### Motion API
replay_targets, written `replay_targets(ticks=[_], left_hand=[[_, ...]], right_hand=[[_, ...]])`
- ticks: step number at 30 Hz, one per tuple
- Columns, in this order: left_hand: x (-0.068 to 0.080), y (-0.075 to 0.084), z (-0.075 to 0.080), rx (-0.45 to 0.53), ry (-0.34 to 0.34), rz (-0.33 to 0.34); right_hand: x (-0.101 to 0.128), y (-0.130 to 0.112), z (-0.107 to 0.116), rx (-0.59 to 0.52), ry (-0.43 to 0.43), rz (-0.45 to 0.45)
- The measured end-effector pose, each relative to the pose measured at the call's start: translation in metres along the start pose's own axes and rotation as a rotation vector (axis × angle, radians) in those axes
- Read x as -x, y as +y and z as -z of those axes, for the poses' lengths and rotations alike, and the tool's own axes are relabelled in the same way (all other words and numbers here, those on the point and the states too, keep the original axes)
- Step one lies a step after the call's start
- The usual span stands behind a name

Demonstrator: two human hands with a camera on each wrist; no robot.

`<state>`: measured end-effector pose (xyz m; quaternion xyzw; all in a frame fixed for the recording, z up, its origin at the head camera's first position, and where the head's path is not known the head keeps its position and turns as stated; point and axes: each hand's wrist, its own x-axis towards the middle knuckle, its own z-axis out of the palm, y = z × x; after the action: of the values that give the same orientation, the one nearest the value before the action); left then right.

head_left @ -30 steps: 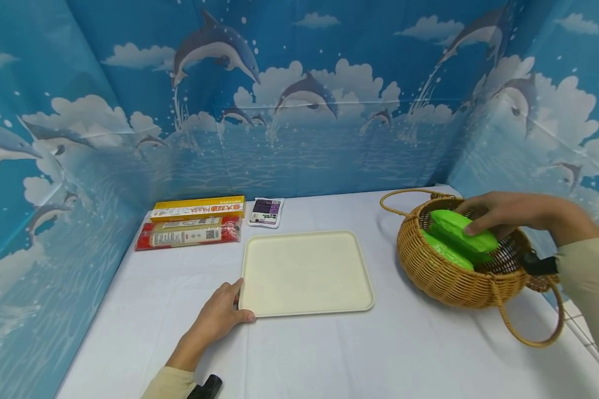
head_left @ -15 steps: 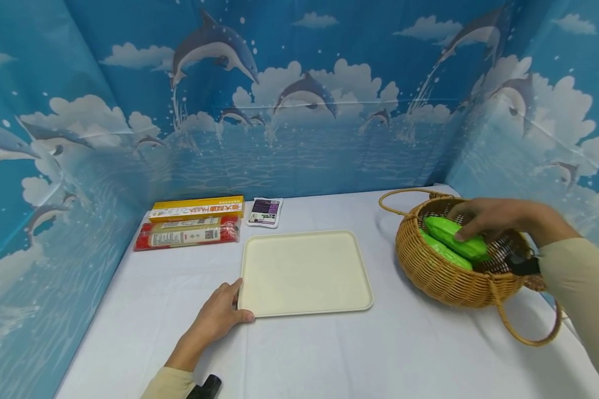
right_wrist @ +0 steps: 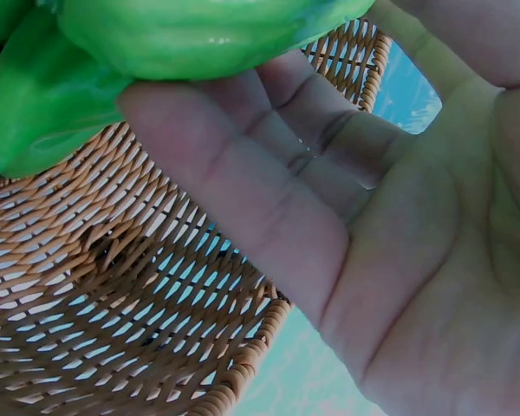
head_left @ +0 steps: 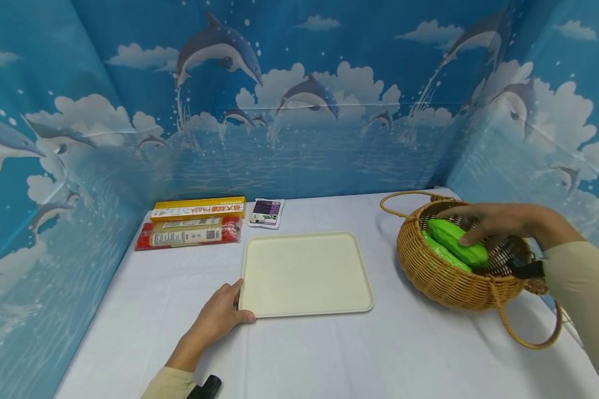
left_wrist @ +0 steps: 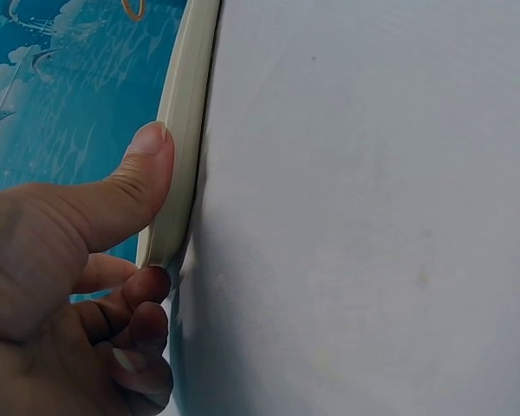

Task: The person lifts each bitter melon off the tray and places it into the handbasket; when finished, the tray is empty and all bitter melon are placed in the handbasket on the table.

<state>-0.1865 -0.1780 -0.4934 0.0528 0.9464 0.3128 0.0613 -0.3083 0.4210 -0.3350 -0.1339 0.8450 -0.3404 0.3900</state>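
Observation:
My right hand (head_left: 484,221) reaches into a round wicker basket (head_left: 444,277) at the right. It grips a glossy green ridged vegetable (head_left: 456,241) between fingers and thumb. That vegetable lies on a second green one (head_left: 441,254) inside the basket. In the right wrist view the held vegetable (right_wrist: 191,35) sits at my fingertips (right_wrist: 156,113), with the basket weave (right_wrist: 113,303) below. My left hand (head_left: 219,316) holds the front-left corner of a cream tray (head_left: 304,271). In the left wrist view my thumb (left_wrist: 139,173) presses on the tray rim (left_wrist: 186,104), and my fingers curl under it.
A yellow box (head_left: 198,209), a red packet (head_left: 189,235) and a small purple-and-white pouch (head_left: 265,212) lie at the back left of the white tablecloth. Blue dolphin-print walls close three sides. One basket handle (head_left: 534,332) hangs toward the front right edge.
My right hand has lowered the green vegetable from above the rim down into the basket. The left hand and the tray have stayed put.

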Motion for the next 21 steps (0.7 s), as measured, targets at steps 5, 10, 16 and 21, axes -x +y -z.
replay_targets(ticks=[5, 10, 16, 21], left_hand=[[-0.0001, -0.0003, -0.0003, 0.001, -0.001, 0.001], [0.0003, -0.001, -0.0002, 0.01, -0.003, 0.005], [0.0006, -0.0022, -0.0002, 0.013, -0.004, 0.008], [0.0003, -0.0025, 0.0002, 0.01, -0.002, 0.008]], right_hand=[[-0.001, -0.0002, -0.0008, -0.005, 0.01, -0.002], [-0.006, -0.0056, -0.0033, 0.011, -0.007, -0.011], [-0.0087, -0.0074, -0.0045, 0.05, 0.006, -0.008], [-0.0048, -0.0048, -0.0015, 0.05, 0.046, 0.013]])
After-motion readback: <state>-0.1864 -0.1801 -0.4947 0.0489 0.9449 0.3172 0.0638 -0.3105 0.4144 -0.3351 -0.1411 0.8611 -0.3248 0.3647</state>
